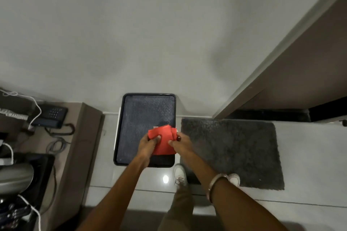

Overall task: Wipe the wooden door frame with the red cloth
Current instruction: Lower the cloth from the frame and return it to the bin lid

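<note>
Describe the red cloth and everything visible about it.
The red cloth is a plain, bright red piece of soft fabric, folded into a rough, crumpled rectangle. It is held up in the air between both hands: the left hand grips its left edge, the right hand pinches its right side. It hangs in front of a dark tray on the floor, well clear of the wooden door frame.

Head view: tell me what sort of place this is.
Probably a hotel room or office entryway: a wooden door frame above a dark doormat, a desk phone on a side counter, and a tiled floor.
</note>
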The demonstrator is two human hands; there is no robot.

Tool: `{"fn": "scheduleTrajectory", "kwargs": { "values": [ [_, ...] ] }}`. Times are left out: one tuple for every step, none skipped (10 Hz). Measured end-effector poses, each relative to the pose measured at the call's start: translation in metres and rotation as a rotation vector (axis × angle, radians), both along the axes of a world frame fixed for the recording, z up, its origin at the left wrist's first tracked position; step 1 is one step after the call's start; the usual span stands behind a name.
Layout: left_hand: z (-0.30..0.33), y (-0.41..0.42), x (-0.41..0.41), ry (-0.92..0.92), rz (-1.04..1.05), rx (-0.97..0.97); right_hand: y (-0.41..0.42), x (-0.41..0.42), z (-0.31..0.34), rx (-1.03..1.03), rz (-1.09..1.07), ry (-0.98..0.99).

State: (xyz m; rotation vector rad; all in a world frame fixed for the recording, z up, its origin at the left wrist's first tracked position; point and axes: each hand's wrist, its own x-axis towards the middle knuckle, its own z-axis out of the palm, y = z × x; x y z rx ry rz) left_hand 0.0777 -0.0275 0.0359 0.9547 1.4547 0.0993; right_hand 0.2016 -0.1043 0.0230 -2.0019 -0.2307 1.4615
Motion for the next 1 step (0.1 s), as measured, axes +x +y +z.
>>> {"fn": "scheduleTrajectory", "kwargs": {
  "values": [
    [-0.0278,0.0173,-0.0037,0.072,0.014,0.054,0.0231,-0.0016,-0.0277,-0.047,0.067,-0.095]
  ]
}}
